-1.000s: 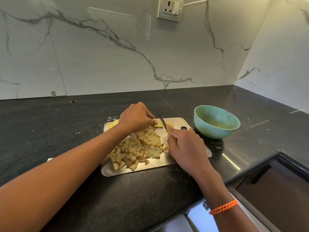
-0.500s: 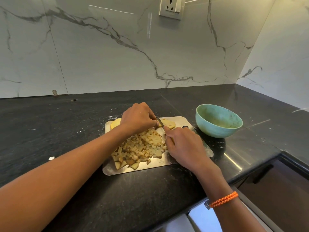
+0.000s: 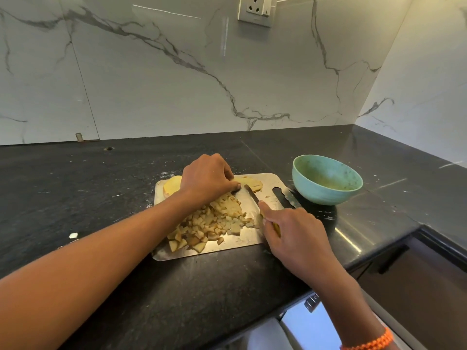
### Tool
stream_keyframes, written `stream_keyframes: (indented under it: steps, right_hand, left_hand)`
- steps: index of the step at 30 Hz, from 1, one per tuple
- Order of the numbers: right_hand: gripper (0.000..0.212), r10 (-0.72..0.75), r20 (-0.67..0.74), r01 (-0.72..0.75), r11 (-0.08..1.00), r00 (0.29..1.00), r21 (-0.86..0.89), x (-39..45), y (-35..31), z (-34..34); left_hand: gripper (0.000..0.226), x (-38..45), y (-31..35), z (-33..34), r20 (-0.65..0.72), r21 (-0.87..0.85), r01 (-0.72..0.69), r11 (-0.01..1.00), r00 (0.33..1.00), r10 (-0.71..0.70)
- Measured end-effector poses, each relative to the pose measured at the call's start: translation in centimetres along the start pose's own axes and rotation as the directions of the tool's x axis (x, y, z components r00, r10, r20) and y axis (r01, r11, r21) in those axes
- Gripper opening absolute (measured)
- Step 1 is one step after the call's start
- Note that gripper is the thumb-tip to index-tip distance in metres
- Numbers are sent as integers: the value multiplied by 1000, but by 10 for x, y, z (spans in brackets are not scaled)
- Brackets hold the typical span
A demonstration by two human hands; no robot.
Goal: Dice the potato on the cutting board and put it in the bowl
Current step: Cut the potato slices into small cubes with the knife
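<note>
A steel cutting board (image 3: pixel 247 242) lies on the black counter. A pile of diced potato (image 3: pixel 209 224) covers its middle and near left. A larger potato piece (image 3: pixel 171 184) sits at the board's far left corner, and potato slices (image 3: pixel 251 183) lie at the far edge. My left hand (image 3: pixel 206 179) has curled fingers over the slices, fingertips pressing down beside them. My right hand (image 3: pixel 293 232) grips a yellow-handled knife (image 3: pixel 252 195), index finger along the blade's back, blade pointing away toward the slices. The green bowl (image 3: pixel 326 179) stands just right of the board and holds no potato.
The marble backsplash rises behind the counter (image 3: pixel 101 188), with a wall socket (image 3: pixel 255 10) high up. The counter's front edge runs diagonally at the lower right, with a dark drawer front (image 3: pixel 417 271) below. A small white scrap (image 3: pixel 73 235) lies at the left.
My right hand has drawn the knife back toward me and to the right, off the slices. The board's handle slot now shows. My left hand stays on the slices.
</note>
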State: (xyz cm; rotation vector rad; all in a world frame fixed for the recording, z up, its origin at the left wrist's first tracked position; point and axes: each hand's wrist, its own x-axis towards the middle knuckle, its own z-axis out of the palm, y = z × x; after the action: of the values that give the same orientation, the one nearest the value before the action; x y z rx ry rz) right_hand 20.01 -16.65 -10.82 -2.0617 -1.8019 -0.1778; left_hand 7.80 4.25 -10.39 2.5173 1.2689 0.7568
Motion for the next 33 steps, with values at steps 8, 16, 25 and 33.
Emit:
stream_keyframes:
  steps: [8, 16, 25, 33]
  right_hand:
    - [41, 60, -187, -40, 993, 980, 111, 15, -14, 5]
    - [41, 39, -95, -33, 997, 995, 65, 40, -20, 12]
    - [39, 19, 11, -19, 999, 1000, 32, 46, -17, 17]
    - [42, -9, -16, 10, 999, 1000, 41, 29, -9, 13]
  left_hand:
    - [19, 8, -9, -11, 50, -89, 37, 995, 998, -32]
    - [7, 10, -18, -10, 66, -122, 32, 992, 998, -24]
    - [22, 9, -14, -7, 111, -44, -40, 998, 993, 44]
    - [25, 6, -8, -6, 83, 10, -35, 999, 996, 35]
